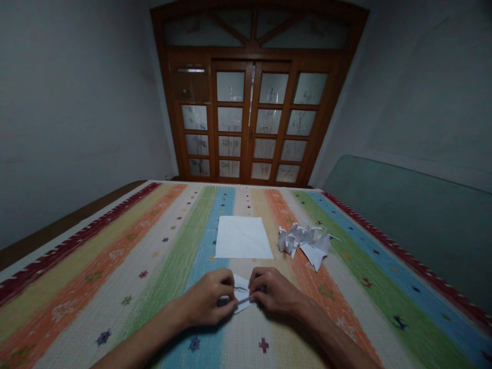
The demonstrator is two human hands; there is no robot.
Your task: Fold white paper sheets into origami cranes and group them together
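1. Well, the left hand [205,298] and the right hand [271,292] are curled close together, fingertips nearly meeting, and both seem to be pinching a small folded white paper [242,284] from either side.
2. That folded white paper sits on a striped woven bedspread [115,287], just in front of a flat white paper sheet [243,238], on the wearer's side of it. Fingers cover most of it, so its shape is hard to make out.
3. A thin pale glint shows between the hands, and a dark spot shows under the right hand's fingers [258,289]. In this dim view, they are probably a paper edge and a shadow, but neither can be told for certain.
4. A heap of crumpled or folded white paper pieces [303,243] lies just right of the flat white paper sheet, with points and flaps sticking out at odd angles.
5. Beyond the flat white paper sheet, past the far edge of the striped woven bedspread, stands a glazed wooden door [249,123] with patterned panes.
6. Right of the flat white paper sheet and well beyond the heap, a dull green panel [407,225] runs along the bedspread, its lower part cut off by the frame. Both forearms are also cut off by the bottom edge.
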